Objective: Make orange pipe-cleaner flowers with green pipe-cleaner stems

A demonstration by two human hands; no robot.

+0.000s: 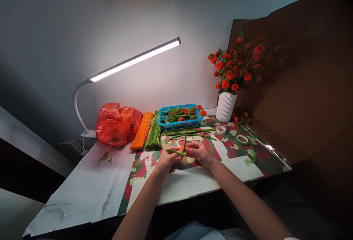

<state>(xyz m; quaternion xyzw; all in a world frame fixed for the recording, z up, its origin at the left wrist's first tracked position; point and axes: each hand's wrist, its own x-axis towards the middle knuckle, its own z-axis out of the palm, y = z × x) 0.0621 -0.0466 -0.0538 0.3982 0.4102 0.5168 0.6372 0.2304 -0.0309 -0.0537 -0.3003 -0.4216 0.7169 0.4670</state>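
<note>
Both hands meet over the front of the table around a small orange flower (182, 149) with green pipe-cleaner stems (176, 152). One green stem points up and another runs off to the left. My left hand (167, 161) is closed, its fingers pinching the flower and the left-running stem. From the other side, my right hand (200, 153) grips the flower's right edge between thumb and fingers. The fingers partly cover the flower, so its full shape is hidden. Just behind the hands lie loose green pipe cleaners (190, 132).
Bundles of orange (142, 131) and green pipe cleaners (153, 133) lie by a red plastic bag (117, 126). A blue basket (180, 124) holds flower pieces. Tape rolls (220, 129) sit to the right, before a white vase (226, 107) of red flowers. A lamp (135, 60) arches overhead.
</note>
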